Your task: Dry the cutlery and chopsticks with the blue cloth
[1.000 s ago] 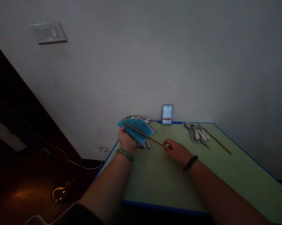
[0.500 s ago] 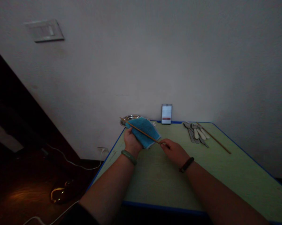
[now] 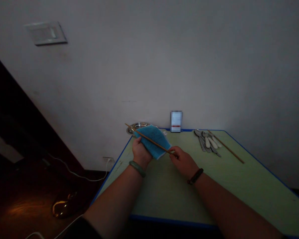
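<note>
My left hand [image 3: 140, 151], with a green bangle at the wrist, is closed on a blue cloth [image 3: 154, 141] held above the far left corner of the green table [image 3: 179, 186]. My right hand [image 3: 182, 160], wearing a dark wristband, pinches the near end of a thin wooden chopstick [image 3: 149, 139]. The chopstick lies slanted across the cloth, its far tip pointing up and left past the cloth's edge.
A metal dish [image 3: 137, 126] sits at the table's far left corner behind the cloth. A small white box [image 3: 176, 121] stands against the wall. Several spoons [image 3: 208, 142] and another chopstick [image 3: 226, 148] lie at the far right. Cables cross the dark floor on the left.
Both hands have shifted slightly left and toward the wall, and the chopstick has slid further up-left across the cloth. The cloth now covers the cutlery seen beneath it earlier.
</note>
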Tool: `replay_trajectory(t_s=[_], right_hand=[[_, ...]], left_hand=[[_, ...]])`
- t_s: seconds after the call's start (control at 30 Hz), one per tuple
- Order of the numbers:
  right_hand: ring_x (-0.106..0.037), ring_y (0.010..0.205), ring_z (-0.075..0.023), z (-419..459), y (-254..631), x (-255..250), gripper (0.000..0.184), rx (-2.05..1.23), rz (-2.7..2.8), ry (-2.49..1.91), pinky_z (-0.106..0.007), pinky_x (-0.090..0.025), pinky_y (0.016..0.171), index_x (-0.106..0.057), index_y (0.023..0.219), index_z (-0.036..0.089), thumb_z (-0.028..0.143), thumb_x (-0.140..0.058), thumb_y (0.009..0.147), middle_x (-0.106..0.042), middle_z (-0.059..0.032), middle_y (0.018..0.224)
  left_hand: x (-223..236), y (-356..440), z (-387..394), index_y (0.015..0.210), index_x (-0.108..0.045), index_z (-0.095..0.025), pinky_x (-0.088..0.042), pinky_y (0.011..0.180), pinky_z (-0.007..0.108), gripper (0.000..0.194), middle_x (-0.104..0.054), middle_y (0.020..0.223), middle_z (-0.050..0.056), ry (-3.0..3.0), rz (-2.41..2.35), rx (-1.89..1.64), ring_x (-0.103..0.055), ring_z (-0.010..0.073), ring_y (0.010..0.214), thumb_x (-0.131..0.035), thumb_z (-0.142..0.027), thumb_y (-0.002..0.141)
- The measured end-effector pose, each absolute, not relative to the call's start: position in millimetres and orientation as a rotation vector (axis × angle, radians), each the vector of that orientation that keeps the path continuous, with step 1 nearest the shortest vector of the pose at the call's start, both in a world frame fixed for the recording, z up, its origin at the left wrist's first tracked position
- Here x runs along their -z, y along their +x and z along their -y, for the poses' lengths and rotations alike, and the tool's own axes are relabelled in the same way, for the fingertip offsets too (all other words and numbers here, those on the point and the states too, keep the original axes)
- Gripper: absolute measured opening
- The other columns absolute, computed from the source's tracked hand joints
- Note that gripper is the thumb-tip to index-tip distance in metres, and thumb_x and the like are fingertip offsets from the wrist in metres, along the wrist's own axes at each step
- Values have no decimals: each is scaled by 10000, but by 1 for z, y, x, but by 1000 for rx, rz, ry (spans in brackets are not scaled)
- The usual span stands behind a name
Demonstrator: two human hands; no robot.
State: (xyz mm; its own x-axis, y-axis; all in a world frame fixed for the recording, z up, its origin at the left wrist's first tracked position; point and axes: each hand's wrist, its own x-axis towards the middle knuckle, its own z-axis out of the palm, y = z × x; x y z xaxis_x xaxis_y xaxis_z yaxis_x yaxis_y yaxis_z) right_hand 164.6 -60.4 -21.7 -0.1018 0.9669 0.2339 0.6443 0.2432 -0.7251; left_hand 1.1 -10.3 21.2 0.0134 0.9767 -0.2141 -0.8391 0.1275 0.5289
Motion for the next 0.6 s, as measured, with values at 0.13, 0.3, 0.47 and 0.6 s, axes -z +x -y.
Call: replay_trajectory(t_s=[0.13,0.3,0.47,0.6], right_hand=[[-634,716,-185,61,164,21,253,-602,1845,-1457,-284,-412,651,-599,1076,212,285,-448,887,-688,-22,794],[-653,768,-189,63,163,19,261,-624,1848,-1468,-287,-435,686,-600,1092,210,290,-446,898,-702,-35,835],[-652,791,-188,63,164,19,278,-599,1853,-1488,-294,-447,713,-611,1098,208,290,-417,916,-694,-41,845],[-646,802,-194,62,164,20,285,-603,1850,-1461,-304,-454,724,-623,1088,197,295,-418,915,-692,-51,864]], left_hand=[[-21,4,12,1246,-618,-70,-447,1009,533,549,-750,998,159,279,-596,-1443,-668,352,1067,-393,-344,827],[-19,5,11,1213,-634,-81,-457,1006,509,525,-755,928,142,282,-627,-1434,-680,342,1042,-385,-342,831],[-14,2,8,1227,-626,-76,-460,993,529,540,-747,1022,159,250,-598,-1421,-663,365,1069,-431,-342,800],[-12,1,6,1242,-622,-107,-452,1002,541,541,-739,1072,145,246,-550,-1402,-658,366,1083,-443,-349,792]])
